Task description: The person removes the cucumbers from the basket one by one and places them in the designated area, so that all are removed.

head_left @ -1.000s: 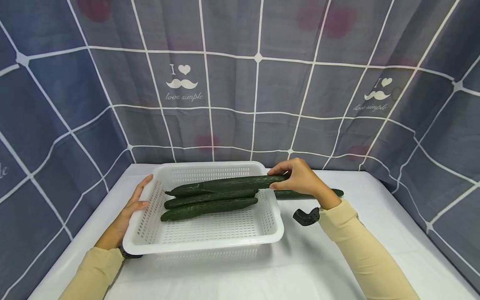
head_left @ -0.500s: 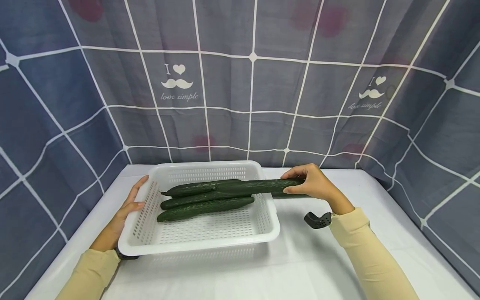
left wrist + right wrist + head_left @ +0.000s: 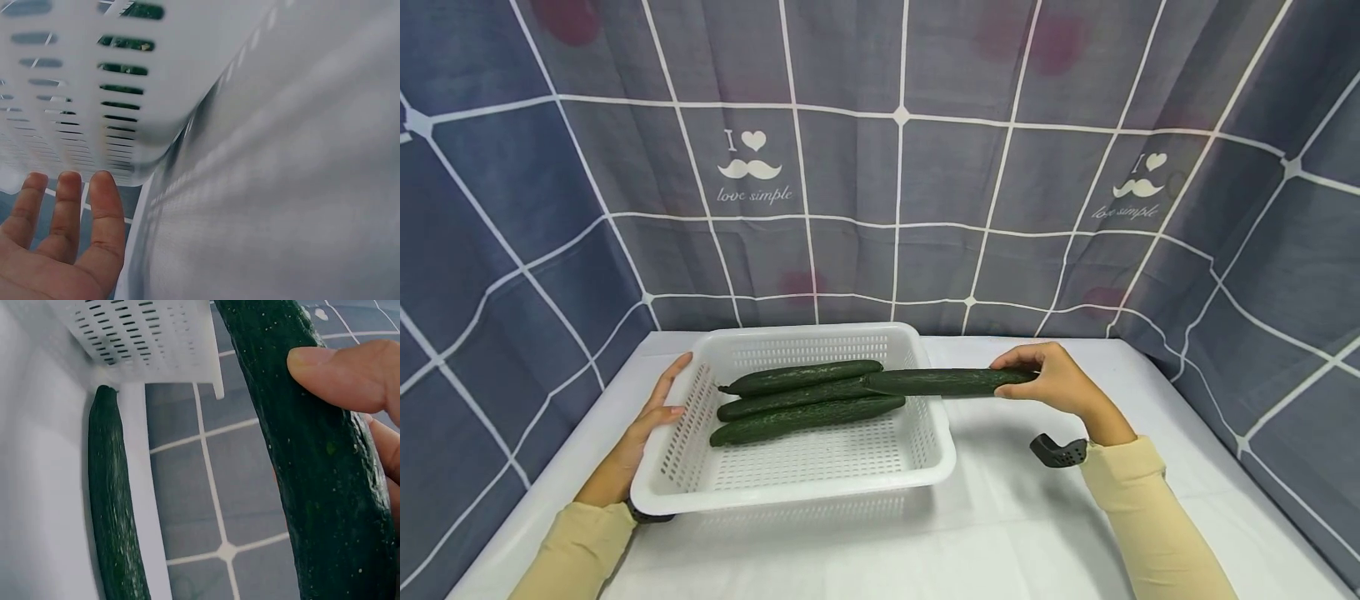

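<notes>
My right hand (image 3: 1063,387) pinches the right end of a dark green cucumber (image 3: 940,382) between thumb and fingers. That cucumber stretches across the right rim of a white slotted plastic basket (image 3: 790,498), its left end still over the inside. Three cucumbers lie side by side in the basket: a rear one (image 3: 805,376), a middle one (image 3: 797,398) and a front one (image 3: 808,418). At the basket's left side, my left hand (image 3: 643,433) touches the outer wall with fingers extended. In the right wrist view another cucumber (image 3: 115,500) lies on the table, mostly hidden in the head view.
A white cloth covers the table (image 3: 992,525) under the basket. Grey-blue curtains (image 3: 857,275) with white grid lines rise behind it and on both sides. A black strap piece (image 3: 1058,451) sits at the right wrist.
My right hand has drawn the pinched cucumber to the right, so more of it sticks out past the basket's rim. The left hand stays at the basket's left side.
</notes>
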The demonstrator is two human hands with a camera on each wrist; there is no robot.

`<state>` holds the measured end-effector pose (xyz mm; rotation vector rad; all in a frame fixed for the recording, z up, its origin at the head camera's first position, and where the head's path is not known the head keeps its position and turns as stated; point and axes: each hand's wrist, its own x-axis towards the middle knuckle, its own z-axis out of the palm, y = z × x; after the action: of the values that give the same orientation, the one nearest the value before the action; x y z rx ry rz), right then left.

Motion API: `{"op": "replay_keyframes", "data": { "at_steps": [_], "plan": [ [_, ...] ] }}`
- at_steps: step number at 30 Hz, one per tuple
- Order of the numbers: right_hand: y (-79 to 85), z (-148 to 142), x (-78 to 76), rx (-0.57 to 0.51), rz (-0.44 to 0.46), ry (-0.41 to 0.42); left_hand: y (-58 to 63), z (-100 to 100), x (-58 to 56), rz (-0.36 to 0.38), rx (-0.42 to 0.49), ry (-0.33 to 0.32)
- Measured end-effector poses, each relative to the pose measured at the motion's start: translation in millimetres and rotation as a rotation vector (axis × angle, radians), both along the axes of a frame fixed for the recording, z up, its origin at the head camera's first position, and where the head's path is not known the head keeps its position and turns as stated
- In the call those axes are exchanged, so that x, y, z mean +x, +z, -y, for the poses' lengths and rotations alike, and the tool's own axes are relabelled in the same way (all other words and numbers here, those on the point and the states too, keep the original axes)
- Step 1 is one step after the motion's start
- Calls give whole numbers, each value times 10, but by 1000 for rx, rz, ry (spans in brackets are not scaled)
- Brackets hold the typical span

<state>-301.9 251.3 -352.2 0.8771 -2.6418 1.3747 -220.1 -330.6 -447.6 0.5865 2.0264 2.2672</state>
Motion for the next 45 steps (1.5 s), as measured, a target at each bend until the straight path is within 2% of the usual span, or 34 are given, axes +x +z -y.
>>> {"op": "replay_keyframes", "data": {
  "at_steps": [10,17,19,24,28,30,35,45],
  "plan": [
    [-110,-228,54,0,20,-30,-20,-30,-42,-4,2,-33],
    [-135,-303,121,24,-59,-47,-31,-43,-71,-67,28,-60],
    [-143,-312,120,34,-80,-41,-33,-37,-56,-64,27,-60],
    [-160,-323,77,51,-102,-17,-32,-12,-5,-14,-10,-38],
    [-181,-334,41,57,-104,-19,-35,0,5,-14,-10,-36],
    [-192,-345,23,58,-106,-29,-34,6,1,-14,2,-44],
    [-222,-411,-17,45,-117,-69,-25,20,-8,-1,-23,-18],
    [-355,-628,-144,43,-117,-155,-49,34,-31,-48,7,-49]
  ]
}}
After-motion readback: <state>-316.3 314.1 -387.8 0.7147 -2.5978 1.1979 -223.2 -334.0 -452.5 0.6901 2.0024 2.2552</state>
